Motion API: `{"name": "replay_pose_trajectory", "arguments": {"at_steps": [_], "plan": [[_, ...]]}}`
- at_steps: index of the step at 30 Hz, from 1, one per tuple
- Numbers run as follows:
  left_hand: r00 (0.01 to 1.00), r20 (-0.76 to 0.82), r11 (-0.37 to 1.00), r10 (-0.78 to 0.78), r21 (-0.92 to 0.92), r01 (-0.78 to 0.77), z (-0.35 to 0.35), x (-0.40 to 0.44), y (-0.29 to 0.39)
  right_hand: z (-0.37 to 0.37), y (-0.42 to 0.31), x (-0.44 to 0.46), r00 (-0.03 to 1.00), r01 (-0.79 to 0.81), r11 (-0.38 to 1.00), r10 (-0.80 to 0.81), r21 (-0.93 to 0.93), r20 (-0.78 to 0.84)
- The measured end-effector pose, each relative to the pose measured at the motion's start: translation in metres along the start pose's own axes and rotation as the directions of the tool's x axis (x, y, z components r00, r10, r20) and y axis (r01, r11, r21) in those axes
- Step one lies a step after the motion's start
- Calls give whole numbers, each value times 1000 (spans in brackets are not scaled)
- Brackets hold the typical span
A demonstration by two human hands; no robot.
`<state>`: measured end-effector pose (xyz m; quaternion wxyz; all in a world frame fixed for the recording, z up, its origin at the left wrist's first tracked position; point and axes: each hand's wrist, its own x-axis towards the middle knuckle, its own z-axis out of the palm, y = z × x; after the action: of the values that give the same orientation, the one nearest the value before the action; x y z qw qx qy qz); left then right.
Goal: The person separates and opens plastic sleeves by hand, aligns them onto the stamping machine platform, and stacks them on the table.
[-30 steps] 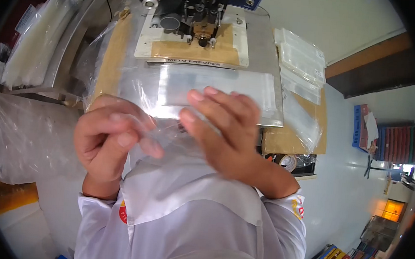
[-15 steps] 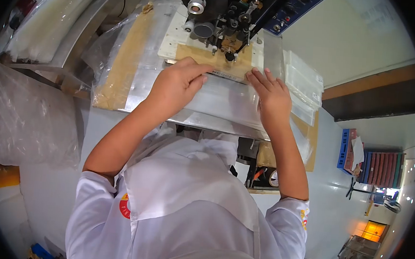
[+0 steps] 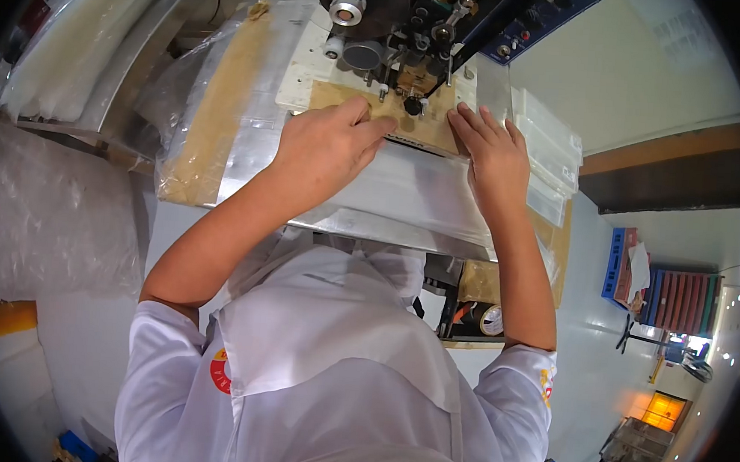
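Pale wall [image 3: 681,72] with a brown wooden band [image 3: 662,166], glossy light floor [image 3: 588,238], metal shelf [image 3: 120,123] at left, blue crate [image 3: 615,264] beside reddish folders [image 3: 683,300] (standing in a row), small orange-lit window [image 3: 663,411], scattered bright lights at far right

The left hand [image 3: 326,149] and right hand [image 3: 499,164] touch 2 sides of the machine's [image 3: 416,67] tan plate [image 3: 424,130]; clear bags [image 3: 548,132] lie to the right.
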<state>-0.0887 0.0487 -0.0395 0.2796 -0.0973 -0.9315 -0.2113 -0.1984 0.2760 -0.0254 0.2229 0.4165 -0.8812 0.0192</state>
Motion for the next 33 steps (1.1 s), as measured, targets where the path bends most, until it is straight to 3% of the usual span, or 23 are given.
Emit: {"name": "replay_pose_trajectory", "arguments": {"at_steps": [8, 13, 15, 17, 20, 22, 24, 25, 27, 30, 33], "plan": [[999, 43, 999, -21, -29, 22, -5, -1, 0, 6, 4, 0, 999, -18, 999, 20, 47, -34], [953, 8, 923, -302, -247, 294, -42, -18, -9, -9, 52, -23, 983, -73, 996, 62, -58, -174], [901, 10, 855, -433, -313, 414, -50, -33, -24, -12, 89, -50, 939, -238, 960, 189, -147, -289], [834, 77, 771, -547, -341, 538, -49, -48, -34, -7, 124, -87, 907, -320, 908, 212, -269, -364], [753, 243, 677, -611, -331, 657, -44, -52, -11, 22, 157, -156, 909, -412, 820, 343, -397, -236], [788, 191, 709, -585, -352, 611, -29, -59, -7, 53, 161, -202, 829, -489, 734, 559, -472, 11], [777, 182, 674, -602, -407, 617, -21, -61, -7, 91, 172, -255, 812, -493, 818, 555, -296, 179], [742, 247, 555, -624, -528, 643, -17, -64, -14, 93, 164, -260, 797, -534, 817, 572, -219, 192], [736, 213, 532, -643, -567, 629, -18, -69, -17, 99, 144, -271, 763, -611, 789, 608, -63, 221], [730, 199, 510, -654, -597, 619, -23, -68, -10, 94, 143, -265, 807, -589, 808, 589, -8, -45], [763, 143, 554, -630, -605, 572, -26, -68, -2, 20, 91, -180, 692, -542, 773, 633, 328, -347]]}}
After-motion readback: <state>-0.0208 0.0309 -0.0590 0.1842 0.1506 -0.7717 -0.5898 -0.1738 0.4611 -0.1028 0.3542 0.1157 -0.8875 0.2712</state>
